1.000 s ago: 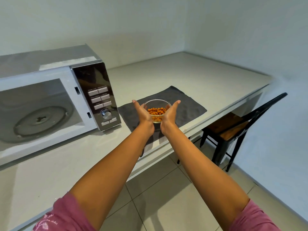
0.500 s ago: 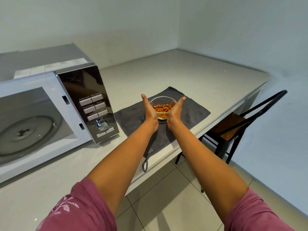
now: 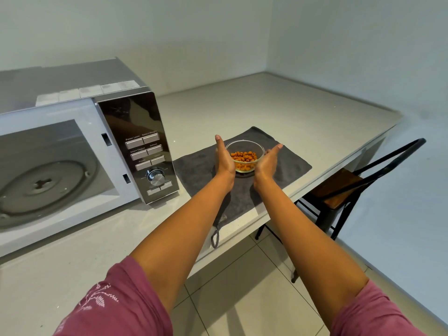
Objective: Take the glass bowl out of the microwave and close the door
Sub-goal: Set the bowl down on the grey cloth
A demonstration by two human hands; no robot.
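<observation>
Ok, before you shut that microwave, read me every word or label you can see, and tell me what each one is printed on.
All text is on the dark mirrored control panel of the white microwave:
"Power Level", above the top left button.
"Select Weight", above the top right button.
"Smart Choice", above the second-row left button.
"Defrost", above the second-row right button.
Third-row button labels and dial markings: too blurred to read.
Maroon sleeve: a white pattern, no letters.

a: where are the arms?
b: both stretched straight forward, bare to the pink sleeves above the elbows, forearms nearly parallel.
a: and the hands?
b: left hand (image 3: 224, 158) and right hand (image 3: 268, 161) stand on edge, palms facing each other, thumbs up (fingers mostly hidden behind the palms).
a: gripping?
b: they cup the glass bowl (image 3: 244, 155) from either side.
</observation>
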